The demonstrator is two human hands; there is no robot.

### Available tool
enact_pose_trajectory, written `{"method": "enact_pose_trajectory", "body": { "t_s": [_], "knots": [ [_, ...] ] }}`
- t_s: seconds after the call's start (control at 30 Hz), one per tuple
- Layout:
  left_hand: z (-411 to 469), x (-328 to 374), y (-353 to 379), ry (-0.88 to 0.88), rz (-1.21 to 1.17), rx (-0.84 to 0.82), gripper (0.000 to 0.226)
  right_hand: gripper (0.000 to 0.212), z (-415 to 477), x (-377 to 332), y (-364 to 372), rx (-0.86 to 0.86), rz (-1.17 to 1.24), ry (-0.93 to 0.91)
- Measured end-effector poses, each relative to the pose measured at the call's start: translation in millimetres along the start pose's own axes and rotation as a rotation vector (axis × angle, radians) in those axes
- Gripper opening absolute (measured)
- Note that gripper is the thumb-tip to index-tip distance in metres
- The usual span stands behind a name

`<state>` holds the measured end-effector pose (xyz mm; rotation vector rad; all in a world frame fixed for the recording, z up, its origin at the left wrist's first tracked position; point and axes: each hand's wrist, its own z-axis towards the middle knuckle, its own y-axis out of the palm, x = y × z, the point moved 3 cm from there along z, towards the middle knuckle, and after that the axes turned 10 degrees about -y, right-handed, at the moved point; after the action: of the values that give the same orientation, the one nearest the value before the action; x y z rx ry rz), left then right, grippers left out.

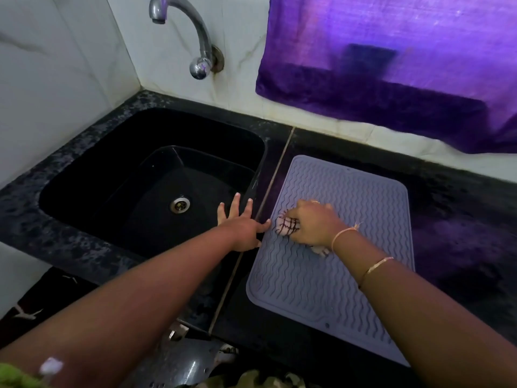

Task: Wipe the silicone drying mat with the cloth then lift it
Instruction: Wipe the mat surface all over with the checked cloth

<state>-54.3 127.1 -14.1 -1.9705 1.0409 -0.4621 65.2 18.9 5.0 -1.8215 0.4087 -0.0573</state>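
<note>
mat (pixel 349 197), wiping: right grip (pixel 310 224) bunched round cloth (pixel 286 226), left grip (pixel 242 222) spread beside mat; best pressed firm, along ridges.

The right hand (pixel 310 222) covers most of the cloth (pixel 288 226).

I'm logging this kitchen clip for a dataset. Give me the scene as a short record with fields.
silicone drying mat: grey, flat on the black counter
cloth: bunched, on the mat
right hand: grips the cloth, pressing it on the mat
left hand: fingers spread, over the sink rim
sink: black, left of the mat, tap above
stage: wiping; mat not lifted
</note>
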Motion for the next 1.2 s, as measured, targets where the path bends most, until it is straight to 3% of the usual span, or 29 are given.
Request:
{"method": "enact_pose_trajectory", "body": {
  "t_s": [0.23, 0.47, 0.63, 0.77, 0.83, 0.93, 1.2],
  "knots": [
    [3, 6, -6, -0.026, 0.149, 0.046, 0.06, 0.035, -16, -29, 10, -0.045, -0.056, -0.144],
    [3, 11, -12, -0.006, 0.222, 0.077, 0.061, 0.018, -34, -28, 18, -0.087, 0.287, -0.22],
    [4, 3, -6, -0.012, 0.184, -0.009, 0.07, 0.014, -33, 8, -4, 0.246, 0.652, 0.03],
    [3, -2, -2, -0.028, 0.222, -0.048, 0.074, 0.023, -11, 37, -26, 0.466, 0.342, 0.109],
    [2, 0, -3, -0.03, 0.244, -0.028, 0.074, 0.033, 3, 42, -23, 0.394, 0.267, 0.159],
    [1, 2, -3, -0.039, 0.24, -0.011, 0.073, 0.05, 17, 23, 4, 0.145, 0.171, 0.115],
    [6, -1, -6, -0.036, 0.238, -0.006, 0.072, 0.042, -26, -35, 48, 0.312, 0.048, -0.085]
  ]
}}
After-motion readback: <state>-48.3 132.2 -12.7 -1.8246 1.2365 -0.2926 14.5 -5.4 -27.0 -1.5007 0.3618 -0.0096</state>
